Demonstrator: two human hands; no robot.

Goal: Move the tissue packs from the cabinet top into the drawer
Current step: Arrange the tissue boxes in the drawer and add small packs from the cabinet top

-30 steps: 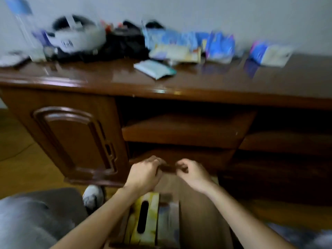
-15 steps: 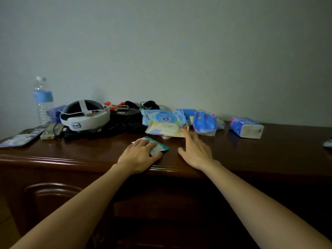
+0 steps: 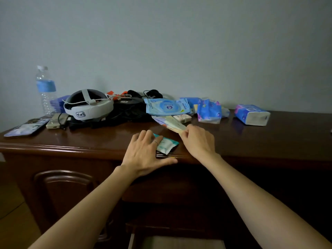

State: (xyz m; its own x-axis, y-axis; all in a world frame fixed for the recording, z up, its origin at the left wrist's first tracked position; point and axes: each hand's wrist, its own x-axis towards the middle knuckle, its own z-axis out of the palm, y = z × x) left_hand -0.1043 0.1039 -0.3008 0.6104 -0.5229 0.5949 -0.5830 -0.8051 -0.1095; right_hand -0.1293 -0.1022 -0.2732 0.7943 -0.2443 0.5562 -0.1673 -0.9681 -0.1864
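Observation:
My left hand [image 3: 145, 151] lies on a small teal-and-white tissue pack [image 3: 166, 145] at the front edge of the dark wooden cabinet top [image 3: 269, 139], fingers over it and thumb against the edge. My right hand [image 3: 196, 141] pinches the near corner of a flat pale yellow pack [image 3: 169, 122]. Behind it lie a light blue wipes pack [image 3: 166, 106], a blue floral pack [image 3: 209, 110] and, further right, a blue-and-white pack [image 3: 252, 115]. A sliver of the open drawer [image 3: 177, 242] shows at the bottom.
At the back left stand a water bottle [image 3: 45, 89], a white headset [image 3: 88, 106], black gear with cables [image 3: 129, 108] and a phone [image 3: 27, 127]. A cabinet door [image 3: 62, 193] is below on the left. A grey wall rises behind.
The view rose from the drawer to the cabinet top. My left hand dragged the teal pack to the front edge; my right hand went from flat to pinching the yellow pack.

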